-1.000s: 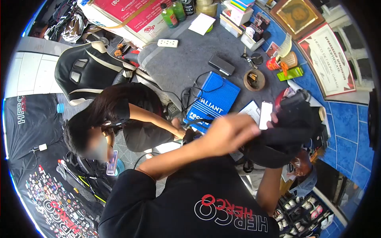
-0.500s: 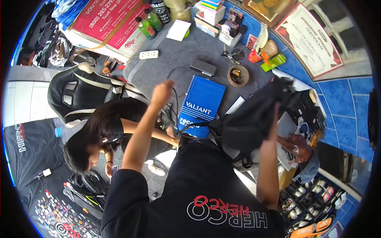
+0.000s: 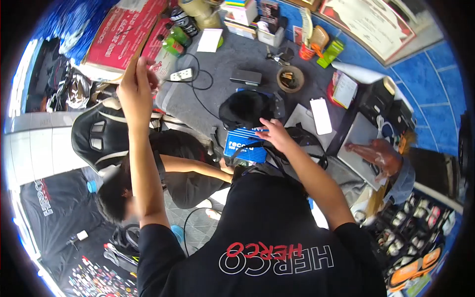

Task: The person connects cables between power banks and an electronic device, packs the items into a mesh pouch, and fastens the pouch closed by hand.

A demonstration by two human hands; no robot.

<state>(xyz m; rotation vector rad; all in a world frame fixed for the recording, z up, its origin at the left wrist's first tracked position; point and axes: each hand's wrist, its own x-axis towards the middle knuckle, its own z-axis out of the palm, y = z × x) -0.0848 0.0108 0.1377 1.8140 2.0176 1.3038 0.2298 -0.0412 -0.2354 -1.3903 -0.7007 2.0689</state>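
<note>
My left hand (image 3: 136, 94) is raised beside the red and white box, its fingers pinched on a black cable (image 3: 198, 89). The cable loops over the desk and runs down beside the black bag (image 3: 247, 109). That bag lies on the blue record book (image 3: 247, 146), covering its upper part. Near the bag's right side is my right hand (image 3: 274, 136), its thumb and fingers apart and nothing plainly held; whether it touches the bag I cannot tell. Black straps (image 3: 292, 158) spread below this hand, towards my shirt.
Another person (image 3: 183, 168) bends at my left beside a black chair (image 3: 94, 133). A white power strip (image 3: 181, 74), a dark grey box (image 3: 246, 76) and a bowl (image 3: 290, 78) stand on the desk. At right are a white phone (image 3: 321, 116), a laptop (image 3: 363, 143) and a brown hand-shaped object (image 3: 378, 156).
My left hand has moved up and left, drawing the cable out. The bag has come from the right onto the record book, and my right hand has moved left, uncovering the phone.
</note>
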